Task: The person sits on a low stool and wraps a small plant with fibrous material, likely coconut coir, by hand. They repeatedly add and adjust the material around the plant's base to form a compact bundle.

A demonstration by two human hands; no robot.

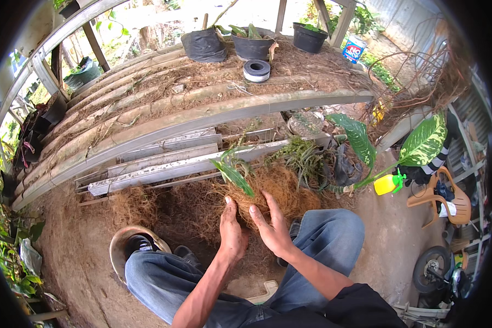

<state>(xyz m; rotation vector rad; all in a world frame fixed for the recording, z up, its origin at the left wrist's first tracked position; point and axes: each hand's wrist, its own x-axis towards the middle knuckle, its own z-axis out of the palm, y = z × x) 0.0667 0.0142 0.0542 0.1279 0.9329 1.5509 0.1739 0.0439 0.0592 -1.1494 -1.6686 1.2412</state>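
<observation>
A small plant with green leaves [234,176] rises from a clump of loose brown plant fibre [246,209], which looks like coconut coir. Cupped against the left side of this clump is my left hand [232,231], its thumb uppermost. My right hand [274,229] presses the right side, thumb and forefinger spread over the fibre. Both palms and the lower fingers are partly hidden. Behind the hands sits a larger orange-brown fibre heap [285,188]. More fibre [135,205] lies on the ground to the left.
A slatted bench [229,100] spans the front, bearing black pots [252,45] and a tape roll [256,70]. Metal channel bars [180,162] lie beneath it. At right are a variegated leafy cutting [361,141], a yellow spray bottle [385,184] and a plastic chair [455,199]. A bowl [119,250] is by my left knee.
</observation>
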